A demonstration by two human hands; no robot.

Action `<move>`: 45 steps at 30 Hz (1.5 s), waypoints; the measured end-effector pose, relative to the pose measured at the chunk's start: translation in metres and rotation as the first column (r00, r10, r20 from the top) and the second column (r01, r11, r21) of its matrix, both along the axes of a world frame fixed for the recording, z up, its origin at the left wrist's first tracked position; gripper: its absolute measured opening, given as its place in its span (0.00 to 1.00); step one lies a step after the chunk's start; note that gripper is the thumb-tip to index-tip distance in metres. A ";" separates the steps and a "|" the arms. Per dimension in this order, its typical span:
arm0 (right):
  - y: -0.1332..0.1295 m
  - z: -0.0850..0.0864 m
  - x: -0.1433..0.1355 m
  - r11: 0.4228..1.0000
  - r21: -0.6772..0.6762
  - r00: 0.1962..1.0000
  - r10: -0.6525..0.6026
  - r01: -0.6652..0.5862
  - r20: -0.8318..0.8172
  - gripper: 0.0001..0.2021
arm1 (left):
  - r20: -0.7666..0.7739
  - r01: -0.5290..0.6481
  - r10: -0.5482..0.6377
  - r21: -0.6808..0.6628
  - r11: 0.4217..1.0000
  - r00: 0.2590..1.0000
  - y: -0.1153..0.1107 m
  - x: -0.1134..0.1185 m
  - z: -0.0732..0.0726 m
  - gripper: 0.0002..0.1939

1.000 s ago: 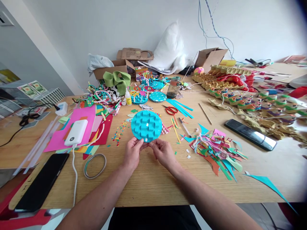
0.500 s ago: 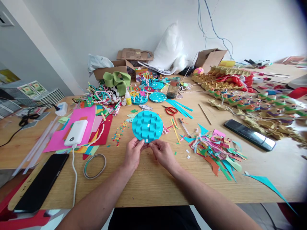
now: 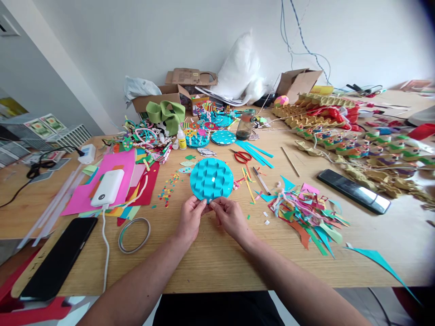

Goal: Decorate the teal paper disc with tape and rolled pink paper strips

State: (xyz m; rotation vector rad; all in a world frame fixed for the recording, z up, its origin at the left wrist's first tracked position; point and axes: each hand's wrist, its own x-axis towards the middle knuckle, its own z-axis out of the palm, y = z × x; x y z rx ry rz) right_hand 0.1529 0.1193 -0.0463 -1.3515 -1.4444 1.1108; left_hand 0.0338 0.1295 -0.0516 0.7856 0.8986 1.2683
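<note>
A round turquoise paper disc with folded flaps and small white tabs lies in the middle of the wooden table. My left hand and my right hand meet at its near edge. The fingertips of both hands pinch that edge, with a small white tab between them. Red-handled scissors lie beyond the disc. A glue bottle stands behind it to the left.
A pile of coloured paper scraps lies to the right. A tape ring, a black phone, a white power bank on pink paper sit left. A black tablet, egg-carton crafts and cardboard boxes fill the far side.
The turquoise disc has shifted slightly to the right and turned a little. Both hands have stayed at its near edge, moving closer together.
</note>
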 end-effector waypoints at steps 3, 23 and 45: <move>0.001 -0.001 0.001 1.000 -0.001 1.000 -0.014 0.014 0.006 0.14 | 0.004 0.003 -0.003 -0.004 1.000 1.000 0.000 0.000 0.001 0.13; -0.003 -0.005 0.001 1.000 0.000 0.999 0.028 -0.028 -0.023 0.08 | 0.033 -0.022 0.021 0.012 1.000 0.999 0.004 -0.005 -0.001 0.14; -0.002 -0.004 0.001 0.999 0.010 0.995 -0.039 0.038 0.087 0.08 | 0.025 0.011 -0.012 0.023 1.000 1.000 0.003 -0.004 -0.002 0.12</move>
